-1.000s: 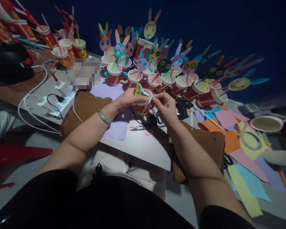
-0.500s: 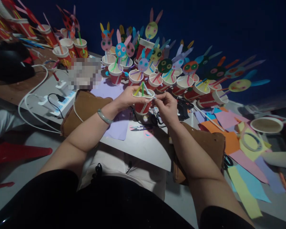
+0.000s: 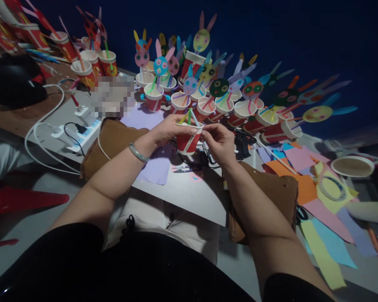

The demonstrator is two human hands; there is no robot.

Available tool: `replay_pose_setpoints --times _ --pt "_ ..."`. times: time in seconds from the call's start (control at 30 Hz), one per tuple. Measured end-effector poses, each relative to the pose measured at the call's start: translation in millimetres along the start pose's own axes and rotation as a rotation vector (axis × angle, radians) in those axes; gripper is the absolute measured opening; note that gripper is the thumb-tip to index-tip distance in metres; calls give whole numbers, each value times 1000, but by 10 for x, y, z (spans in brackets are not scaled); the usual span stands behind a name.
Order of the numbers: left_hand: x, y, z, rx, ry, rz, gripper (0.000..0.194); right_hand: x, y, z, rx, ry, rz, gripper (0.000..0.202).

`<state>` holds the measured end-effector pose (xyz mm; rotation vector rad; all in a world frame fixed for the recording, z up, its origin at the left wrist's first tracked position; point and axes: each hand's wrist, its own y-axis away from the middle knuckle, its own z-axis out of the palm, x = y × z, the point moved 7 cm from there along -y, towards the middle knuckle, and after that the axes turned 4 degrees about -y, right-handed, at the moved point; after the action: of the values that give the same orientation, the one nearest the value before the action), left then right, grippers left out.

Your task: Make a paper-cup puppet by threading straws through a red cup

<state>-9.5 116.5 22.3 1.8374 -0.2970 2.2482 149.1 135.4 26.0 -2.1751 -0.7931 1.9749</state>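
My left hand [image 3: 168,129] wears a bracelet at the wrist and is closed round a red paper cup [image 3: 189,143] with a white rim. Inside the cup stand bent drinking straws: a yellow one, a green one [image 3: 190,116] and a pale blue one [image 3: 195,118]. My right hand [image 3: 221,140] is pinched at the cup's right side, just below the rim. What sits between its fingertips is hidden. Under the cup, small black thread snips [image 3: 186,169] lie on the white table [image 3: 189,197] beside a pink paper piece [image 3: 196,176].
Behind stand several red cups with paper rabbit heads on straws [image 3: 189,86]. Coloured paper sheets [image 3: 305,188] and a tape roll [image 3: 333,187] lie at right. A power strip [image 3: 85,136] with white cables is at left. Brown pads [image 3: 113,144] lie under my forearms.
The cup has tipped so more of its printed side faces me and less of its inside shows. My right fingers have closed in against its side; the pale piece at their tips is now hidden.
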Motion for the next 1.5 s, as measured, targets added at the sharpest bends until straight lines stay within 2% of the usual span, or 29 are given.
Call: replay_pose_setpoints --times 0.23,0.4,0.6,0.8,1.07,1.2,1.3,1.5 --pt "2 -43 -53 -4 -82 54 59 -21 15 -22 8 161 -76 37" --pt "-75 -84 -90 57 -79 21 59 30 21 0 -9 164 -73 26" --pt "-86 -68 -116 88 -90 -27 51 59 28 32 -34 154 -69 25" --pt "-117 -83 -156 101 -82 -12 50 35 31 64 -68 159 -72 24" --pt "-89 -54 -123 111 -62 -45 43 37 58 105 -78 146 -76 20" --pt "-122 -43 -127 141 -51 -97 44 68 57 88 -46 162 -49 18" --pt "-130 -90 -141 153 -31 -62 47 132 46 56 -8 141 -37 19" --pt "-119 -206 -328 227 -51 1 66 257 33 -20 76 76 4 24"
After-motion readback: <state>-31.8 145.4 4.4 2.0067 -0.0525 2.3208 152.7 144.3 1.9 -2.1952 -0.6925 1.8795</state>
